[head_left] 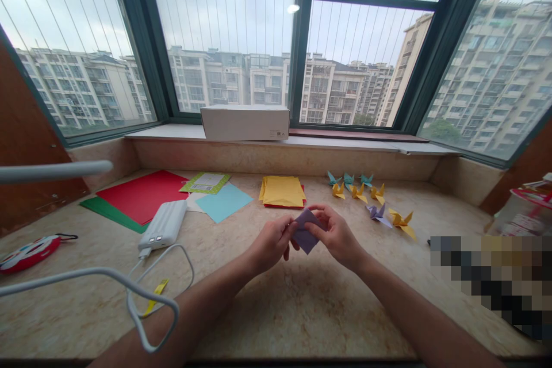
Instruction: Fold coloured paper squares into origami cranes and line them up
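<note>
Between my two hands, above the stone sill, is a small folded square of purple origami paper (307, 238), tilted with one corner pointing down. My left hand (276, 238) pinches its left edge between thumb and fingers. On the right side, my right hand (334, 233) grips it, the thumb lying on its face. Some fingers are hidden behind the paper. Just beyond my hands lies a stack of folded yellow paper (282, 191) with red edges beneath. Right of it stand folded paper cranes: teal ones (348, 180), yellow ones (359, 192) and a purple one (378, 215).
At left lie red paper (144, 195), green paper (114, 215), light blue paper (224, 202) and a white power bank (164, 224) with a looping white cable (146, 282). A red case (32, 253) is far left. A white box (245, 124) stands by the window; a container (526, 210) is far right.
</note>
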`<state>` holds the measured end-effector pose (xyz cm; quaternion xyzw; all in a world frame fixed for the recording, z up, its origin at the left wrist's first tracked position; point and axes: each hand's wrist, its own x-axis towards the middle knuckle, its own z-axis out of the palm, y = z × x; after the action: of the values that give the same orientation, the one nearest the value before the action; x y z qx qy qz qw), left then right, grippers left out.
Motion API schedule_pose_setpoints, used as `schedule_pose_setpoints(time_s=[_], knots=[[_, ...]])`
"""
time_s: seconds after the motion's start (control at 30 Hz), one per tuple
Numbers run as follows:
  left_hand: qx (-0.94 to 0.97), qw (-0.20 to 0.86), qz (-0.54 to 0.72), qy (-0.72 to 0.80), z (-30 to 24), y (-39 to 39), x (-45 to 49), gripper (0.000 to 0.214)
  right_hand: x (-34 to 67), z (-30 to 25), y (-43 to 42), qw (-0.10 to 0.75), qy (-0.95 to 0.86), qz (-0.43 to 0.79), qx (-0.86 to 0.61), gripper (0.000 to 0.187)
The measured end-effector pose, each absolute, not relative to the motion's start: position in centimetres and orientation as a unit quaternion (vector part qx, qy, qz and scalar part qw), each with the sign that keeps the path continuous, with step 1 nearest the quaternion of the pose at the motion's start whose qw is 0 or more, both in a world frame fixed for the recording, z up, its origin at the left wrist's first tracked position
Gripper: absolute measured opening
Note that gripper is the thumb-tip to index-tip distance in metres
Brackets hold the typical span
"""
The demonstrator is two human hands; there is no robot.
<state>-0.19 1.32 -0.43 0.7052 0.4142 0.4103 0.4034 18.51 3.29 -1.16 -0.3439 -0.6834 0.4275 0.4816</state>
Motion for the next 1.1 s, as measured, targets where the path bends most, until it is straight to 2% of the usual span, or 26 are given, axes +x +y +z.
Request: schedule_pose_setpoints(time_s=[0.2, 0.37, 0.57, 0.77, 0.97, 1.1], knots=[[0.657, 0.496, 0.429, 0.371, 0.3, 1.1, -0.1, 0.045, 18.7, -1.5, 3.4, 0.488, -0.709, 0.372, -0.347, 0.03], [0.65, 0.517, 0.432, 0.351, 0.7, 1.0, -0.4, 0.047, 19.0, -0.7, 3.0, 0.496, -0.762, 0.216, -0.357, 0.033], [0.639, 0.541, 0.411, 0.361, 0.3, 1.4, -0.3, 0.046, 18.8, -0.6, 2.8, 0.498, -0.774, 0.169, -0.351, 0.029], [0.626, 0.541, 0.42, 0.372, 0.0, 1.6, -0.2, 0.046, 18.7, -0.5, 2.7, 0.501, -0.759, 0.245, -0.336, 0.008], [0.613, 0.538, 0.443, 0.373, 0.2, 1.6, -0.1, 0.05, 18.5, -0.7, 3.0, 0.503, -0.689, 0.431, -0.294, 0.011], [0.6, 0.545, 0.455, 0.369, 0.4, 1.5, -0.1, 0.051, 18.6, -0.5, 3.0, 0.528, -0.645, 0.458, -0.308, 0.011]])
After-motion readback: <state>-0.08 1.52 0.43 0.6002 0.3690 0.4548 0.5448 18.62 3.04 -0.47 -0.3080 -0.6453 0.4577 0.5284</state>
